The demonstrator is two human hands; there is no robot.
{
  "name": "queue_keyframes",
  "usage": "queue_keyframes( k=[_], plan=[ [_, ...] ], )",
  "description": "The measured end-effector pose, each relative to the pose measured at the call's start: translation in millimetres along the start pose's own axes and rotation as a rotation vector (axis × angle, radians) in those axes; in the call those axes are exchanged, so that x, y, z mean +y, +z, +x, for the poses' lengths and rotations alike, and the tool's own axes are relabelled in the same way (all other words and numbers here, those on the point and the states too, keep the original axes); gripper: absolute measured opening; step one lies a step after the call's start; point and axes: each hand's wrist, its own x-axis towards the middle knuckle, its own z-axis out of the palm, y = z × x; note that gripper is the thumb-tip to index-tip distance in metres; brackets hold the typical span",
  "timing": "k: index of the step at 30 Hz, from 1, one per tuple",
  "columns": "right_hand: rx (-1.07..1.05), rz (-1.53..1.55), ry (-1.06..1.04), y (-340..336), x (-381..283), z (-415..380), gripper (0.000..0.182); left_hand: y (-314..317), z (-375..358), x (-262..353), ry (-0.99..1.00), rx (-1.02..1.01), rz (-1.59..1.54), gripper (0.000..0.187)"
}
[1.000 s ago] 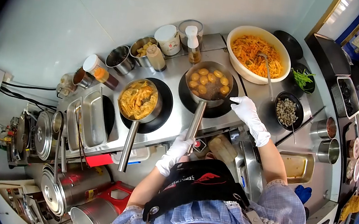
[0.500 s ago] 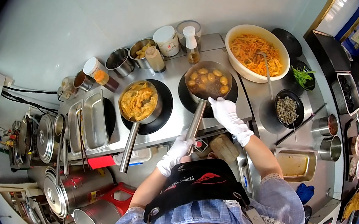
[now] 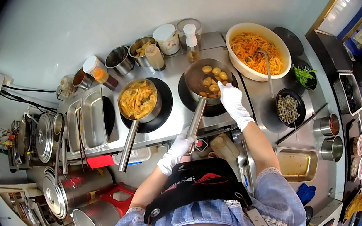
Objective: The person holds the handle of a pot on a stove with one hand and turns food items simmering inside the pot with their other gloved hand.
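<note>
My left hand [image 3: 179, 148], in a white glove, is wrapped round the long metal handle [image 3: 197, 120] of a saucepan on a black round hob plate. Brown liquid and several small peeled eggs [image 3: 213, 80] are in this saucepan [image 3: 191, 78], the eggs grouped toward its right side. My gloved right hand [image 3: 233, 102] is at the pan's right front edge, fingers drawn together with the tips over the eggs. Whether anything is in those fingers is hidden. To the left, a second saucepan [image 3: 156, 112] holds yellowish pieces of food [image 3: 137, 100] on another plate.
A large cream bowl [image 3: 282, 73] of orange shreds with a ladle stands back right. Nearby are a black bowl of diced food [image 3: 288, 109] and green leaves [image 3: 304, 76]. Bottles and metal pots [image 3: 120, 61] line the wall. Metal trays [image 3: 96, 118] sit at left.
My right hand has moved from the front rim by the handle up and right, over the pan's right side. The eggs have shifted right, baring liquid at left. My left hand keeps the handle.
</note>
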Motion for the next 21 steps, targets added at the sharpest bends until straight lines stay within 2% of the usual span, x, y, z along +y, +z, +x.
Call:
queue_keyframes(
  k=[3,7,9,13,14,16,21],
  plan=[
    [-0.078,-0.016,0.036,-15,9,-4,0.025,0,-1,0,0.004,0.023,0.018,0.047],
    [-0.054,0.13,0.087,-40,14,-4,0.024,-1,-1,1,-0.022,-0.005,0.0,0.049],
    [-0.006,0.152,0.042,-61,16,-4,0.018,-1,-1,1,-0.024,0.004,-0.005,0.048],
    [-0.245,0.125,0.066,-101,21,-3,0.018,-2,0,1,-0.015,-0.012,0.008,0.048],
    [-0.246,0.125,0.066,-103,22,-5,0.018,-2,0,1,-0.015,-0.031,-0.004,0.048],
    [-0.401,0.115,0.109,-105,23,-7,0.019,-3,0,1,-0.02,-0.034,-0.009,0.048],
    [-0.421,0.196,0.078,-66,9,-17,0.023,-4,3,-3,-0.015,-0.031,0.001,0.046]
  ],
)
